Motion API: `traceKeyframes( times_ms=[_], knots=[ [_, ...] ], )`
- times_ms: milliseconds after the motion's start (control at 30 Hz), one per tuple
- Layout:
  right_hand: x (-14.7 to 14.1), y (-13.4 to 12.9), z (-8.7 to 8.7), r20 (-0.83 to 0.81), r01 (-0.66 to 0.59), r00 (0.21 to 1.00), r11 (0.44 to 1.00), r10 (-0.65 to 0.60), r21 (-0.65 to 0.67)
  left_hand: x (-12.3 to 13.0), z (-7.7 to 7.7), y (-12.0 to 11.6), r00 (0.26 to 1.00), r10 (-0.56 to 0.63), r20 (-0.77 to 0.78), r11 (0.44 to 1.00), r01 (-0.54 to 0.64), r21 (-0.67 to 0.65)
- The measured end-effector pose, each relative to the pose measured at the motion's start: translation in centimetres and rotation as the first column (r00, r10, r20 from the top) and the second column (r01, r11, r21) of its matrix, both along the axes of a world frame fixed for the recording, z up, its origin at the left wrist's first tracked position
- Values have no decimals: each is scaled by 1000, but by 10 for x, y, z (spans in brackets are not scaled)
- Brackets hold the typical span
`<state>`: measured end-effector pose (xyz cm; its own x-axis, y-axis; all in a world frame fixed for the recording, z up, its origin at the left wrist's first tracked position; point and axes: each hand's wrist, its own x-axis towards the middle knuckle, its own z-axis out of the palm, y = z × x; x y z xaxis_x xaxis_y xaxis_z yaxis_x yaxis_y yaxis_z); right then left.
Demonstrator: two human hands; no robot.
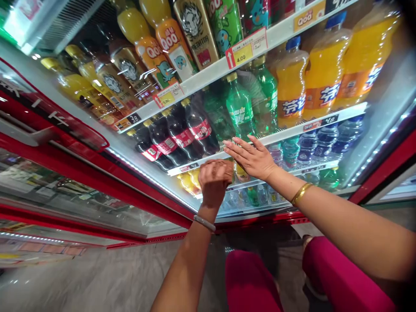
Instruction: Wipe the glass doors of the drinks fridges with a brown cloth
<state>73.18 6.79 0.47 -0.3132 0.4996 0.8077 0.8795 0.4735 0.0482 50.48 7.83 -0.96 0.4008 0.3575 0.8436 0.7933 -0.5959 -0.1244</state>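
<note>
My right hand (251, 158) stretches out with its fingers apart and holds nothing. Its fingertips are at the front edge of the shelf (279, 135), just below a green soda bottle (239, 108); I cannot tell whether they touch the edge. Lower and to the left, my left hand (214, 175) is closed, fingers curled. Something brownish shows at its right side, but I cannot make out what it is. Dark cola bottles (199, 125) with red labels stand behind and left of my hands. Orange soda bottles (294, 89) with blue caps are to the right on the same shelf.
The upper shelf holds juice bottles (167, 37) and gold cans (195, 32). A yellow price tag (242, 56) sits on its edge. Lower shelves carry blue-labelled bottles (308, 145). A red-framed glass door (97, 182) stands at left. My magenta-clad knees (251, 277) are below.
</note>
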Motion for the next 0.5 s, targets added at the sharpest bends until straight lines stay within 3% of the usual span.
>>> traceKeyframes(
  times_ms=[67,167,333,500],
  knots=[
    [1,2,-1,-3,0,1000,1000,0,-1,5,13,-1,974,105,199,994,-109,11],
    [3,5,-2,1,-5,1000,1000,5,0,31,21,-9,865,254,432,967,-243,-81],
    [-6,-17,-7,-81,-88,993,996,89,19,74,12,-31,851,209,482,970,-116,-214],
    [-26,-58,-12,-293,-310,909,951,296,0,97,26,-44,682,349,643,886,-17,-463]
  ],
)
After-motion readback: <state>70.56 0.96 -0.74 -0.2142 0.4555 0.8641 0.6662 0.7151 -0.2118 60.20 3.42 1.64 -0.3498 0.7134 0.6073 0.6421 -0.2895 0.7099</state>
